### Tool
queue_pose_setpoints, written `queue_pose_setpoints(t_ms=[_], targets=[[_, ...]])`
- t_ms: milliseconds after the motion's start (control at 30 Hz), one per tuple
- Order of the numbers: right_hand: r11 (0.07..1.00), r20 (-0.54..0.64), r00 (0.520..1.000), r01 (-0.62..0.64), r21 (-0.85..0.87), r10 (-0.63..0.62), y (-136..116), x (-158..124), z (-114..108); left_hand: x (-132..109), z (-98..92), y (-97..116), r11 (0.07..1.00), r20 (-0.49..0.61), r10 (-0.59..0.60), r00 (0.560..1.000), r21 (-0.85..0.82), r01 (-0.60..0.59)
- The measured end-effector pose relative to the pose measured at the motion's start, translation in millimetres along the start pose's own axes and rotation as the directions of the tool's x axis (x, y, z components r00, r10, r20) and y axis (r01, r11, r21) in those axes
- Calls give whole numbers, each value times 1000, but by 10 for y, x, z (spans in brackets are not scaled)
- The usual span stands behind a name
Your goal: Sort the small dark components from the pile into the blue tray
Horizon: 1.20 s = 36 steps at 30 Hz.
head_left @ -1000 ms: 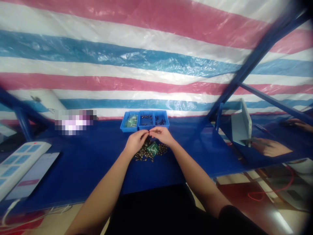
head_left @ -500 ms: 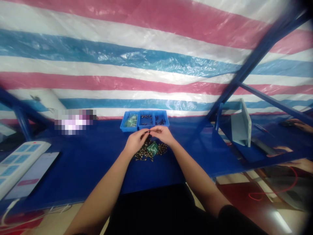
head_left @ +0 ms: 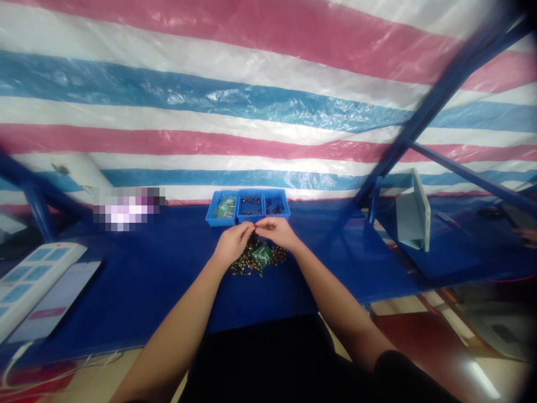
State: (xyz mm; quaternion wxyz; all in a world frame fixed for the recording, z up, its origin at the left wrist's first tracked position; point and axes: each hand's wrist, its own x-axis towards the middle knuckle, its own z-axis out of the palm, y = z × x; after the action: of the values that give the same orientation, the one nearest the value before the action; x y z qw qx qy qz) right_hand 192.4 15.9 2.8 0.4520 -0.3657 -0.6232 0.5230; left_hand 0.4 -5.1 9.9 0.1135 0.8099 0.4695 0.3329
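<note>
My left hand (head_left: 234,242) and my right hand (head_left: 277,231) meet fingertip to fingertip above a heap of small brass-and-black metal parts (head_left: 247,264). Both are closed in a pinch. Whatever small piece lies between the fingertips is too tiny and hidden to name. A green packet or card with pale markings (head_left: 262,254) rests on top of the heap, just below my right hand. Behind my hands stand three joined blue bins: the left bin (head_left: 215,220) holds green-and-clear pieces, the middle bin (head_left: 250,219) and the right bin (head_left: 285,214) hold small dark parts.
On the left of the blue table (head_left: 168,280) lie a white power strip (head_left: 46,263) and a phone (head_left: 59,305) with a cable. A tablet on a stand (head_left: 413,215) is at the right, beside a blue metal frame (head_left: 394,145). Striped plastic sheeting (head_left: 251,106) hangs behind.
My hands stay almost in place, with a slight shift of the fingertips. At the far right, another person's hands have moved back, mostly out of view.
</note>
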Motion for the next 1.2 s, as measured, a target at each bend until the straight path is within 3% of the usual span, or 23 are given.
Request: queue_pose_setpoints(t_ms=[333,667,1033,1200], targets=[[999,24,999,20,44,-21,-10,-12,36,7,-34,21,996,46,-36,998,-79,39],[998,-34,998,59,-10,-60,-27,-1,14,-6,23,-18,991,-58,-60,996,-123,52],[999,-33,998,51,2,-51,-58,-21,41,-8,9,-26,995,-15,-39,999,-88,38],[999,-46,998,31,-9,-31,-38,-8,21,-11,41,-59,994,-70,-47,996,-98,40]])
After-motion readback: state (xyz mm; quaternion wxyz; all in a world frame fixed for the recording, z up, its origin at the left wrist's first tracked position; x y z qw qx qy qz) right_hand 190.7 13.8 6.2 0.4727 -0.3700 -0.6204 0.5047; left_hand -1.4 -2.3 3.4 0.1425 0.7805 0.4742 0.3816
